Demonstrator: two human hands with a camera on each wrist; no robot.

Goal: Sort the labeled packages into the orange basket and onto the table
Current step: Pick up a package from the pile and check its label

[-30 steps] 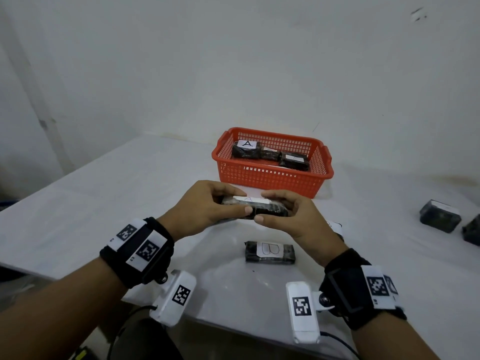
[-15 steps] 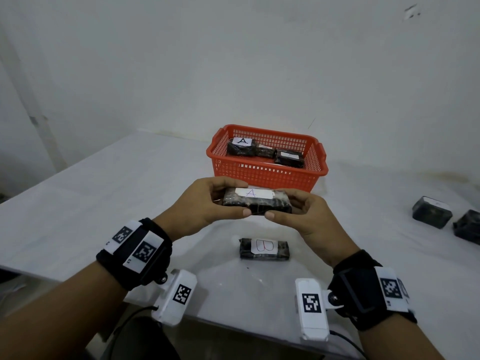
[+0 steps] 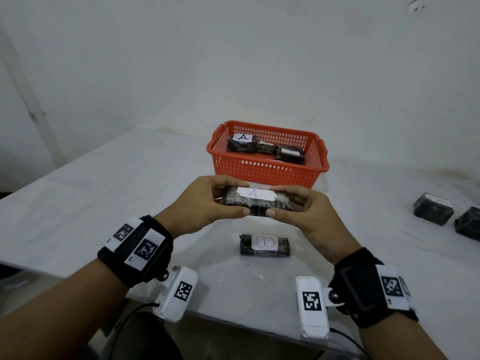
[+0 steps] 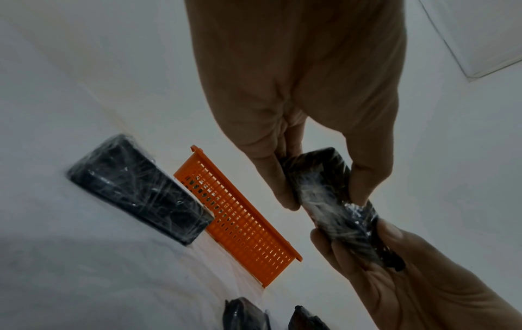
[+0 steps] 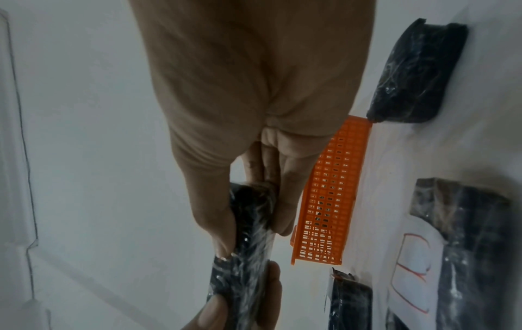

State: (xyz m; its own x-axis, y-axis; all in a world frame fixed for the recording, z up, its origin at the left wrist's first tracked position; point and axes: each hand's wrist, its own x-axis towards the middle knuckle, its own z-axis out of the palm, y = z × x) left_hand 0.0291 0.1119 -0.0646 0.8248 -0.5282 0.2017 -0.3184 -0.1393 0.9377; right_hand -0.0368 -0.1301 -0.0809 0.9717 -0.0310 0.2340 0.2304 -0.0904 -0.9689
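Observation:
Both hands hold one black wrapped package (image 3: 255,202) with a white label marked A, level above the table in front of the orange basket (image 3: 267,170). My left hand (image 3: 207,201) pinches its left end, thumb below and fingers on top. My right hand (image 3: 301,209) pinches the right end the same way. The same package (image 4: 333,201) shows between both hands in the left wrist view, and edge-on (image 5: 248,234) in the right wrist view. The basket holds several black packages (image 3: 242,144), two showing A labels. A package labelled B (image 3: 264,245) lies on the table under my hands.
Two more black packages (image 3: 433,208) lie at the right side of the white table (image 3: 104,193), one cut off by the frame edge (image 3: 468,226). A plain wall stands close behind the basket. The table's near edge runs just under my wrists.
The held package has tipped toward me, so its A label now faces up and reads plainly. Both hands kept their hold and stayed in front of the basket.

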